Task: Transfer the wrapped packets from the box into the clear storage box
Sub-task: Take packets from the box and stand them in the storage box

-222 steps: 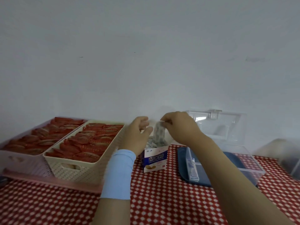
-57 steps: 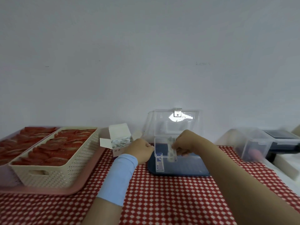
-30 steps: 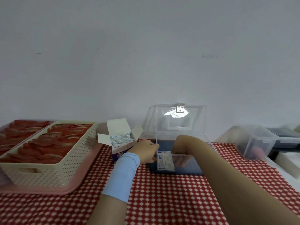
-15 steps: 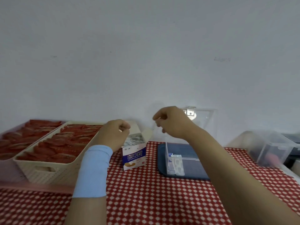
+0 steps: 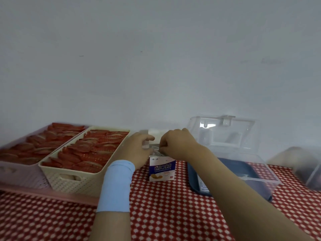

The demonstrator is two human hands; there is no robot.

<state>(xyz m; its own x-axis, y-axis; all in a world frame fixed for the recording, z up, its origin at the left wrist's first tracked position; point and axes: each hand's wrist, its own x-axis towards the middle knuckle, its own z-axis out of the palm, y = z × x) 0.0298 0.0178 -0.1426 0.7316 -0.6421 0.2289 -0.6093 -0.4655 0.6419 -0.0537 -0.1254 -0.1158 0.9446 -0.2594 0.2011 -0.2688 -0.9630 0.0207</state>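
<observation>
tablecloth (image 5: 173, 220): 1, red cloth with a white check pattern, covers the table, nearest the camera
wristband (image 5: 116, 186): 1, light blue, smooth, on the left forearm
box (image 5: 162, 171): 1, small white-and-purple card carton, upright on the cloth between the baskets and the clear box, top flaps open
left hand (image 5: 138, 151): fingers curled round the box's left top edge, gripping it
right hand (image 5: 178, 145): fingers bent down into the box mouth, tips at the packets; pinch or not, cannot tell
wrapped packets (image 5: 155, 151): silvery, crinkled, in the box mouth; count hidden by both hands
clear storage box (image 5: 257, 173): 1, transparent hard plastic, lid hinged up at the back, just right of the box; inside mostly hidden by the right forearm
blue tray (image 5: 196, 186): 1, dark, under the clear box
baskets: 2, perforated plastic, cream basket (image 5: 83, 180) and pale basket (image 5: 19, 174), the latter cut off at left
red packets (image 5: 90, 150): many, in rows, too blurred to count
pink tray (image 5: 52, 195): 1, under the baskets
far-right container (image 5: 311, 173): clear, blurred, cut off
</observation>
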